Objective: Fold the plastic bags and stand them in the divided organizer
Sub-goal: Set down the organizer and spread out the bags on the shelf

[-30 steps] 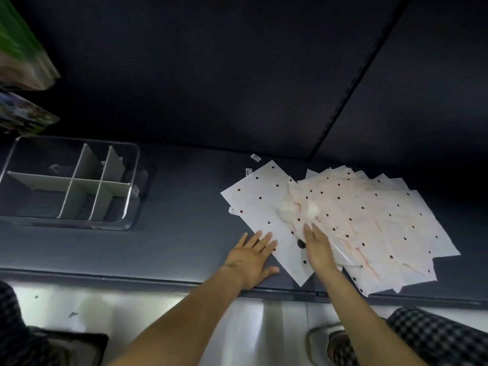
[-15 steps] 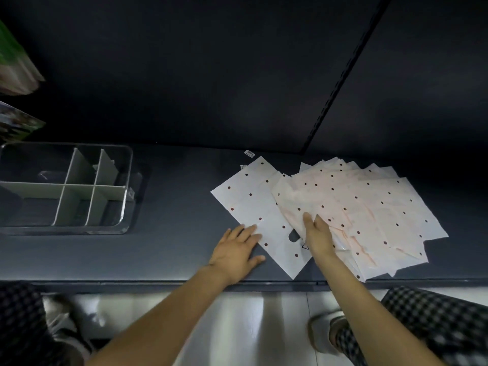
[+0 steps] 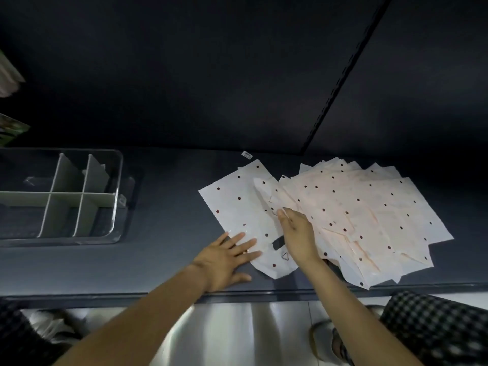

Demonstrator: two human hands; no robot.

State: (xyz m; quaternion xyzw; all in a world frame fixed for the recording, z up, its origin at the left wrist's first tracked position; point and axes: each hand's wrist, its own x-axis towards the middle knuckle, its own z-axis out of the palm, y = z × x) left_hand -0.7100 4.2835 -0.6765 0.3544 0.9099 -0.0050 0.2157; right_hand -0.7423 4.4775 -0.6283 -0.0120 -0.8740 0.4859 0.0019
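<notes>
- On the dark shelf (image 3: 163, 241), the left hand (image 3: 224, 258) lies flat, fingers apart, on one spotted bag (image 3: 237, 207).
- Right hand (image 3: 297, 237) pinches the bag pile (image 3: 369, 215).
- Clear organizer (image 3: 116, 196) sits far left.

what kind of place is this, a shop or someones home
Probably a shop: a dark metal shelf with a slotted upright rail behind it, packaged goods at far left, and a small label.

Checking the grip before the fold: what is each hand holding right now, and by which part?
The right hand pinches a folded-over edge of the dotted bag. The left hand holds nothing; its straight fingers press flat on that bag's near corner.
</notes>
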